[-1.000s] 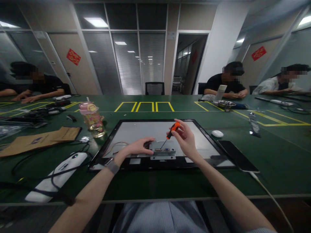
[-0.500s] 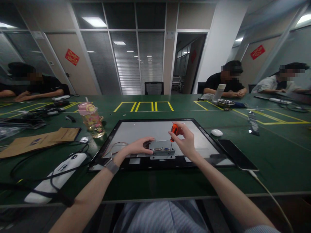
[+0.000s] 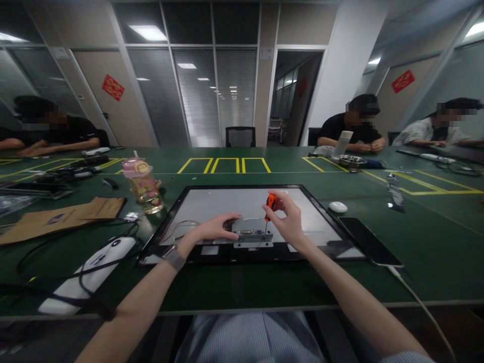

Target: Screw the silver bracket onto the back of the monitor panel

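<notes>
A flat display panel (image 3: 227, 201) with a black frame and pale grey back lies on the table before me. Near its front edge sits a metal bracket (image 3: 255, 238) carrying a board with video connectors. My right hand (image 3: 289, 217) is closed around the orange and black handle of a screwdriver (image 3: 271, 204), held upright with its shaft down at the bracket's right end. My left hand (image 3: 215, 227) has thumb and fingers curved around the left end of the bracket and board, steadying it. Thin wires (image 3: 179, 229) run out on the panel left of that hand.
A pink-lidded drink bottle (image 3: 142, 186), a brown paper bag (image 3: 68, 217) and a white power strip (image 3: 88, 275) with black cables are on the left. A phone (image 3: 370, 241) on a cable and a white earbud case (image 3: 338, 207) lie right. Several people sit across the table.
Almost nothing differs. Both hands, the screwdriver and the bracket keep their places; the view has shifted very slightly.
</notes>
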Demonstrator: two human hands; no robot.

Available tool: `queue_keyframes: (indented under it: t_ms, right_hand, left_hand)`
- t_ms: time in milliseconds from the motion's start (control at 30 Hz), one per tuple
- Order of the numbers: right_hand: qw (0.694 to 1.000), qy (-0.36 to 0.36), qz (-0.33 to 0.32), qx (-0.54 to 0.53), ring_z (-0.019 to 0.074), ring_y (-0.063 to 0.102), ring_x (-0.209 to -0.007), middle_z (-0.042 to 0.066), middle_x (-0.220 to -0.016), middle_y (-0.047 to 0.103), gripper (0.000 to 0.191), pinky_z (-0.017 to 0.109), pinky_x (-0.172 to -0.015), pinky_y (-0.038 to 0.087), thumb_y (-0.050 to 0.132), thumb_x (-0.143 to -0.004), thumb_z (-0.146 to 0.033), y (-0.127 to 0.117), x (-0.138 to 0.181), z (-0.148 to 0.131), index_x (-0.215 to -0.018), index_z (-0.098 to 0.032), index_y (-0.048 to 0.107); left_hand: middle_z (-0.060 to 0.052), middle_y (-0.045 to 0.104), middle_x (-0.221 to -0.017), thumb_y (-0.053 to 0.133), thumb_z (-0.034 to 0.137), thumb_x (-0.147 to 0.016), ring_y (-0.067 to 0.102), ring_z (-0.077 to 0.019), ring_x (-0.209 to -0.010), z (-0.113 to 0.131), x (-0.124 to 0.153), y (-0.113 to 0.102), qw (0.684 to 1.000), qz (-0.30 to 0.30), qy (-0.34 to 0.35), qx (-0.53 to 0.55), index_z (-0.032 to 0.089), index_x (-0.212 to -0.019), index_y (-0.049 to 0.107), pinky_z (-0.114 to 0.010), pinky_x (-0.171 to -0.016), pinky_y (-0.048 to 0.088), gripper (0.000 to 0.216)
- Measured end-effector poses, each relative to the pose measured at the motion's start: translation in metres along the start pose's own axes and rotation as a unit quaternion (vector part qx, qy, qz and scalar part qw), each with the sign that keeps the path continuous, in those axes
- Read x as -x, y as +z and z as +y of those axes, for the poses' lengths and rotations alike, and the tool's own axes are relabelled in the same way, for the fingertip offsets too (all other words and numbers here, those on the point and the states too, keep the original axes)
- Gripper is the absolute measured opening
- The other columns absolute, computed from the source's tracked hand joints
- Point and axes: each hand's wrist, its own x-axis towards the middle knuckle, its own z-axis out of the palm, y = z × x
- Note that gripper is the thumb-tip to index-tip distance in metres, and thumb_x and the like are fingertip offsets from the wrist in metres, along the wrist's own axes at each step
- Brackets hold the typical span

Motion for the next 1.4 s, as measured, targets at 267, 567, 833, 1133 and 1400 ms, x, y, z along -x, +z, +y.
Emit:
queue_keyframes:
  t_ms: [267, 567, 833, 1133, 1400]
  right_hand:
    - [0.961, 0.096, -0.06, -0.254, 0.0167, 0.062, -0.086, 0.003, -0.095, 0.059, 0.013, 0.038, -0.085, 0.05, 0.053, -0.085, -0.029, -0.002, -0.005, -0.003, -0.097, -0.024, 0.055]
    - [0.915, 0.17, -0.039, -0.364, 0.0166, 0.062, -0.079, 0.002, -0.081, 0.06, 0.017, 0.039, -0.084, 0.049, 0.048, -0.087, -0.032, -0.005, -0.016, -0.004, -0.097, -0.024, 0.06]
    - [0.917, 0.179, -0.013, -0.356, 0.0155, 0.06, -0.082, 0.001, -0.082, 0.061, 0.01, 0.035, -0.087, 0.047, 0.059, -0.082, -0.032, -0.006, -0.015, 0.0, -0.083, -0.024, 0.065]
    - [0.897, 0.192, -0.006, -0.397, 0.02, 0.059, -0.097, 0.001, -0.09, 0.065, 0.013, 0.039, -0.095, 0.041, 0.065, -0.077, -0.038, -0.005, -0.016, -0.002, -0.077, -0.025, 0.064]
    - [0.895, 0.199, -0.025, -0.397, 0.0166, 0.062, -0.078, 0.001, -0.078, 0.065, 0.02, 0.037, -0.087, 0.045, 0.06, -0.082, -0.036, -0.006, -0.015, -0.003, -0.098, -0.026, 0.066]
  left_hand:
    - [-0.005, 0.042, -0.141, 0.072, 0.047, -0.067, 0.039, -0.0244, -0.129, -0.002, 0.0, 0.0, 1.0, 0.002, -0.004, -0.009, 0.025, -0.129, 0.047, -0.037, -0.111, 0.026, 0.07]
    - [-0.005, 0.041, -0.142, 0.071, 0.05, -0.067, 0.038, -0.0239, -0.13, -0.005, 0.0, -0.001, 1.0, -0.003, -0.002, -0.021, 0.024, -0.13, 0.046, -0.036, -0.11, 0.028, 0.072]
    - [-0.006, 0.041, -0.142, 0.071, 0.048, -0.068, 0.039, -0.0242, -0.129, -0.003, 0.001, -0.001, 1.0, -0.003, -0.007, -0.016, 0.023, -0.13, 0.046, -0.036, -0.11, 0.028, 0.071]
    - [-0.006, 0.042, -0.141, 0.071, 0.049, -0.068, 0.038, -0.0249, -0.13, -0.005, 0.0, -0.001, 1.0, 0.0, -0.004, -0.019, 0.025, -0.13, 0.046, -0.038, -0.11, 0.027, 0.071]
    - [-0.006, 0.041, -0.142, 0.07, 0.05, -0.068, 0.039, -0.0247, -0.129, -0.004, 0.0, -0.002, 1.0, -0.004, -0.007, -0.026, 0.024, -0.13, 0.046, -0.037, -0.11, 0.028, 0.072]
